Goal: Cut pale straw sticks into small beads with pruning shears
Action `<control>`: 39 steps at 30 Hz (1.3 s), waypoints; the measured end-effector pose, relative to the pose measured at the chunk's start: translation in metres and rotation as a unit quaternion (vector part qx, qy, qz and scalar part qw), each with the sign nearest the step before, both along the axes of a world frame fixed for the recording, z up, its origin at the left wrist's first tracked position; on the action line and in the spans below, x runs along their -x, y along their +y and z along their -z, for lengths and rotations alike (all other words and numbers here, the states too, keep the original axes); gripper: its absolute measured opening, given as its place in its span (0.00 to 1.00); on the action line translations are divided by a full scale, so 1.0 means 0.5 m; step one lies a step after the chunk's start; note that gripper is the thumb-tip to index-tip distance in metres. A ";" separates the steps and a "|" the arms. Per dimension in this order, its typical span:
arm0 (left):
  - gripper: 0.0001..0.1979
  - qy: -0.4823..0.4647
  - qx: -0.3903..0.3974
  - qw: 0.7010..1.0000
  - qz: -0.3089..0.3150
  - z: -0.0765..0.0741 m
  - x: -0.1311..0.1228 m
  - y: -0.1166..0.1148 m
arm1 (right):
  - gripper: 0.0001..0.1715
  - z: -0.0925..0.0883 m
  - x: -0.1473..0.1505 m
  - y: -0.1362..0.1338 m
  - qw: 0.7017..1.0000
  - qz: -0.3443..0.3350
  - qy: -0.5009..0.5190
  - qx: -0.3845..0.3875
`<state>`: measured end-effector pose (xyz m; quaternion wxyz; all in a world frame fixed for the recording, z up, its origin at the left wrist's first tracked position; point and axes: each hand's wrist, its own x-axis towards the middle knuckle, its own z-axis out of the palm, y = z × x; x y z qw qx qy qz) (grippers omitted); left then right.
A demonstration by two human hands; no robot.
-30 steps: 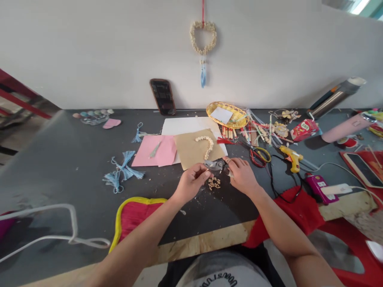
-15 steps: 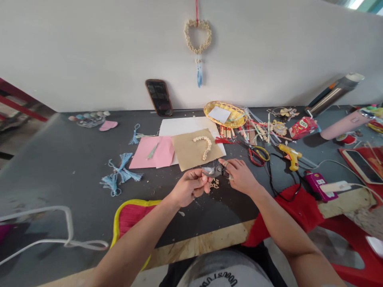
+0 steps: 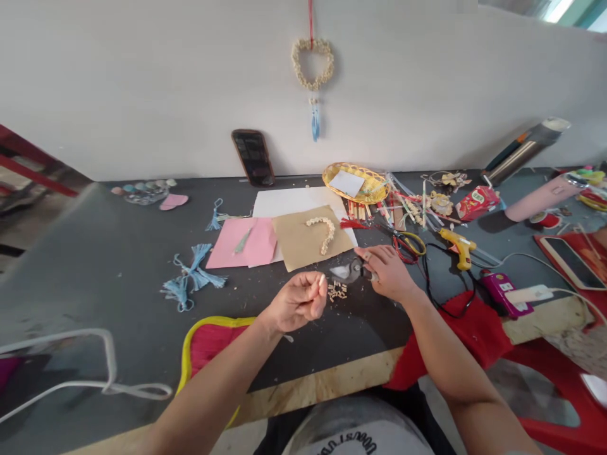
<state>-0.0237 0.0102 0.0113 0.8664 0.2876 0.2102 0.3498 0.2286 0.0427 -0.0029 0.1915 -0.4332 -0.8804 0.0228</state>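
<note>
The left hand [image 3: 298, 303] pinches a pale sliver [image 3: 322, 280] I can barely make out. The right hand [image 3: 389, 272], knuckles up, wraps round the cutters [image 3: 356, 269], masking most of the handles; blades [image 3: 339, 272] point left, near small pieces [image 3: 337, 292] on the worktop [image 3: 360, 325].

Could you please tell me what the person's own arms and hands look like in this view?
The left hand and right hand are ungloved, and both forearms are bare, with no sleeve, watch or bracelet visible on them. Between the arms, part of a grey shirt shows, with dark lettering set in a curve.
</note>
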 end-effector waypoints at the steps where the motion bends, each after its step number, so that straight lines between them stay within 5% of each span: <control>1: 0.14 0.000 -0.006 1.000 -0.012 -0.001 0.002 0.001 | 0.33 0.002 -0.009 0.004 0.999 0.040 0.008 -0.010; 6: 0.12 0.055 -0.021 0.997 -0.053 -0.004 -0.002 0.012 | 0.33 0.022 -0.048 0.027 0.968 0.251 0.017 -0.015; 12: 0.13 0.145 -0.081 0.983 -0.075 0.000 -0.013 0.012 | 0.30 0.030 -0.069 0.033 0.946 0.324 -0.022 0.011; 16: 0.15 0.248 -0.158 0.952 -0.080 0.002 -0.021 0.007 | 0.16 0.004 -0.032 0.013 0.961 0.240 0.135 -0.019; 18: 0.15 0.301 -0.198 0.930 -0.077 0.005 -0.025 0.005 | 0.15 -0.006 0.004 -0.005 0.949 0.132 0.272 0.084; 22: 0.14 0.363 -0.269 0.888 -0.082 0.011 -0.026 0.004 | 0.14 -0.009 0.068 -0.039 0.863 -0.023 0.368 0.345; 31: 0.09 0.494 -0.393 0.772 -0.080 0.017 -0.027 0.001 | 0.14 0.000 0.086 -0.048 0.829 -0.010 0.373 0.415; 39: 0.08 0.540 -0.458 0.694 -0.130 0.029 -0.033 -0.012 | 0.19 0.004 0.108 -0.053 0.814 -0.001 0.430 0.391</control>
